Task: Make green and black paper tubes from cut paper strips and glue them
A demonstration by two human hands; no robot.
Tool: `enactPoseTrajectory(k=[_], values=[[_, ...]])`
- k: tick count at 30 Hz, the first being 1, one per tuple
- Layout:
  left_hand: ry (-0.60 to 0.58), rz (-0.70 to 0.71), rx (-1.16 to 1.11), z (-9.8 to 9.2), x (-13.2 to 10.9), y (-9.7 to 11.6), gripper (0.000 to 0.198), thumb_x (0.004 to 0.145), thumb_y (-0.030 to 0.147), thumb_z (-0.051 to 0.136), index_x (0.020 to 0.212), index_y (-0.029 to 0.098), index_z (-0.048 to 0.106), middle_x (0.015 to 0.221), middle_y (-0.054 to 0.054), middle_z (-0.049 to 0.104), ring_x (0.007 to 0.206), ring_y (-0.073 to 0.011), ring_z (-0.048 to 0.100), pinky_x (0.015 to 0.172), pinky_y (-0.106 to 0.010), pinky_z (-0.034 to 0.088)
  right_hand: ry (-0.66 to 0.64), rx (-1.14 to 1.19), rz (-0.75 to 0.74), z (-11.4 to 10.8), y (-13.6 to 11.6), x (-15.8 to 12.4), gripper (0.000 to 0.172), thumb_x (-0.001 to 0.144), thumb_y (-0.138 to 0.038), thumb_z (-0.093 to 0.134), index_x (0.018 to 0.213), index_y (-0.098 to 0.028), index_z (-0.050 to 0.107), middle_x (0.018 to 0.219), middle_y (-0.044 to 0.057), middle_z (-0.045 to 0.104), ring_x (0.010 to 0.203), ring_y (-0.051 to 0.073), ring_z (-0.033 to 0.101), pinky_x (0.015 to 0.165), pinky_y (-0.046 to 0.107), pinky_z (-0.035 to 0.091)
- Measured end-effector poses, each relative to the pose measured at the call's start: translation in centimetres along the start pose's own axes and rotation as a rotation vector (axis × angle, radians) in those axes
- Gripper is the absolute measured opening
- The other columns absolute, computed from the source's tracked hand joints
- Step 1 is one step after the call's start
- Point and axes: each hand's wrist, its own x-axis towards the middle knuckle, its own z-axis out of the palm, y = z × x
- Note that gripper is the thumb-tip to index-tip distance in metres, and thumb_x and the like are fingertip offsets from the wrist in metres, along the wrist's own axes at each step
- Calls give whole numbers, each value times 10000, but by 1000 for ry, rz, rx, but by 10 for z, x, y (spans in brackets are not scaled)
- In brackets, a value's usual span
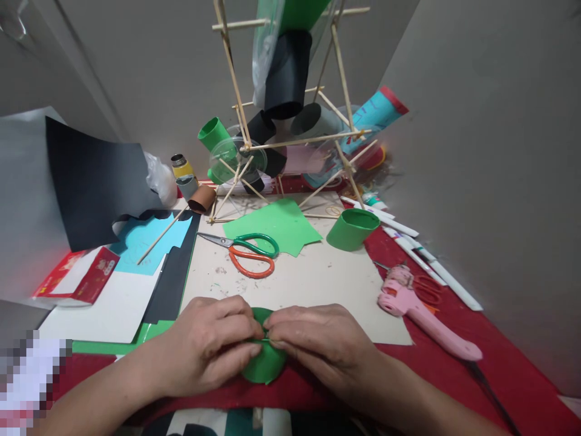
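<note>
Pinching smooth, curled green paper (264, 368) at six o'clock between left hand (213, 339) and right hand (324, 344), with fingers bent inward, near steel-bladed scissors (231, 243) at eight.

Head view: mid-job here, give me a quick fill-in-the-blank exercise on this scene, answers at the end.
1. The left hand and right hand both have fingers on curled paper that is coloured ____.
2. The scissors on the board have one green handle and one ____ handle.
3. The pink glue gun lies nearer the ____ hand.
4. The surface under the glue gun is ____.

Missing words: green; orange; right; red.
</note>
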Motion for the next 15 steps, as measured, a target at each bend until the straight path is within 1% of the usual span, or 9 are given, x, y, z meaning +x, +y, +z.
enactPoseTrajectory(k=[2,3,5,7,8,12,15], values=[[9,-5,-83,-2,-1,-2,219,913,219,543,1126,171,559,964,-67,634,837,-163,591,719,-264,457,-6,25,-33,-4,0,1,185,970,-154,471,933,-168,653,893,53,712,839,127,667,744,214,518],[10,-15,-119,-3,-2,-3,254,900,241,574,1143,172,545,974,-65,641,828,-159,593,720,-262,461,-19,41,-41,-5,1,1,180,970,-161,477,942,-168,656,903,56,715,860,129,670,757,216,520],[-7,-54,-172,-4,-3,-6,268,875,281,624,1110,171,554,917,-48,647,736,-136,575,667,-246,455,-51,80,-35,-8,3,1,168,964,-160,496,958,-166,663,931,61,719,891,127,672,778,215,521],[-31,-78,-218,-5,-4,-7,216,864,296,643,1027,169,582,831,-27,631,649,-112,534,604,-227,430,-80,103,-16,-9,4,1,157,956,-154,516,963,-166,672,950,65,721,897,126,673,783,215,521],[-35,-76,-238,-4,-4,-8,181,867,289,641,990,166,590,801,-21,622,637,-108,522,594,-223,421,-88,103,-8,-9,5,1,157,954,-153,519,960,-167,675,949,65,722,894,127,673,781,218,523],[-14,-38,-286,-3,-3,-6,67,897,214,595,933,159,610,786,-27,622,708,-119,549,654,-233,428,-66,59,8,-7,3,2,164,956,-155,513,972,-173,676,945,64,725,901,138,669,778,240,533],[-6,-38,-273,-1,-2,-4,73,908,188,570,962,165,614,811,-27,631,740,-121,565,682,-236,434,-55,45,46,-5,1,3,159,943,-149,536,1041,-171,659,968,62,721,904,139,664,794,247,534]])
